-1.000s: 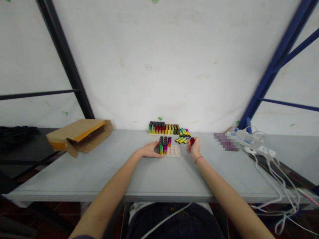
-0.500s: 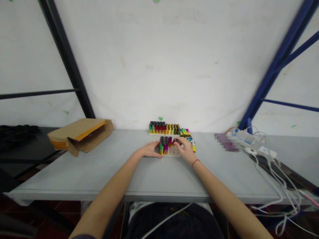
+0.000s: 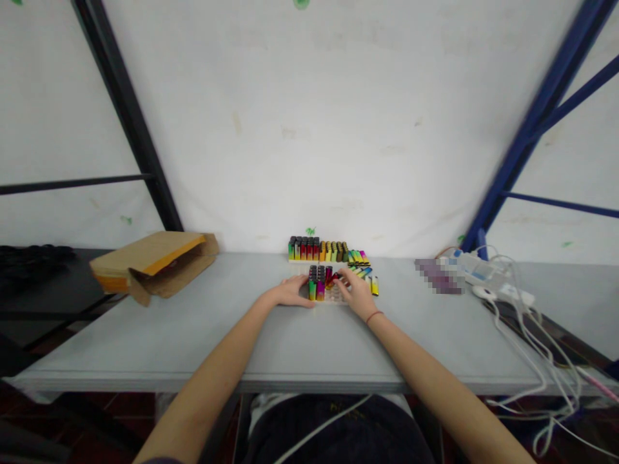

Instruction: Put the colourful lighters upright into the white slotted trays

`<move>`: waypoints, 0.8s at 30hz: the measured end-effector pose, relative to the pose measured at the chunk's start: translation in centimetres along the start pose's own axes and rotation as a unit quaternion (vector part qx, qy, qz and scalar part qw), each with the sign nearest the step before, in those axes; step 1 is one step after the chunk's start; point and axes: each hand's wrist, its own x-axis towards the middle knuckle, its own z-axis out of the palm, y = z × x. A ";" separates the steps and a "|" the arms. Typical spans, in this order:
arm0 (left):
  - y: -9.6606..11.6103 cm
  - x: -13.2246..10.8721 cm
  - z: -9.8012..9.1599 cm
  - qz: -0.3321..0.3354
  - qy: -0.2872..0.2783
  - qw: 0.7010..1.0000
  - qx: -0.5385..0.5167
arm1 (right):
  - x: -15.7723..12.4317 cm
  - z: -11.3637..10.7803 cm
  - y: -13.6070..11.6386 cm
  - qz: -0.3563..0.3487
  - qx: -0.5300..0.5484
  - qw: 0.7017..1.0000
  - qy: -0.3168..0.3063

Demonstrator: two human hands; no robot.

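Observation:
A pale tray point(image 3: 333, 298) with round holes lies on the table, its left part filled with upright lighters point(image 3: 316, 283) in green, purple and red with black tops. My left hand point(image 3: 291, 292) is curved around the tray's left end, thumb at the front corner and fingers toward the back. My right hand point(image 3: 356, 293) is over the tray's right part, thumb and fingers pinching a dark red lighter point(image 3: 335, 277). That lighter is tilted beside the standing ones; its lower end is hard to make out. Loose lighters point(image 3: 374, 285) lie just beyond my right hand.
Behind stand more rows of upright lighters point(image 3: 304, 248), with yellow ones point(image 3: 333, 250) beside them and several lying lighters point(image 3: 358, 258). An open cardboard box point(image 3: 155, 258) sits at left. White cables point(image 3: 536, 341) and a power strip point(image 3: 476, 269) occupy the right side.
My right hand has shifted slightly left, and the red lighter in it now leans closer to the standing lighters. My left hand stays at the tray's end.

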 end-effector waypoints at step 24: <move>-0.1 0.1 -0.1 -0.004 -0.011 1.000 0.005 | 0.9 -4.2 4.0 0.258 -0.324 0.907 -0.078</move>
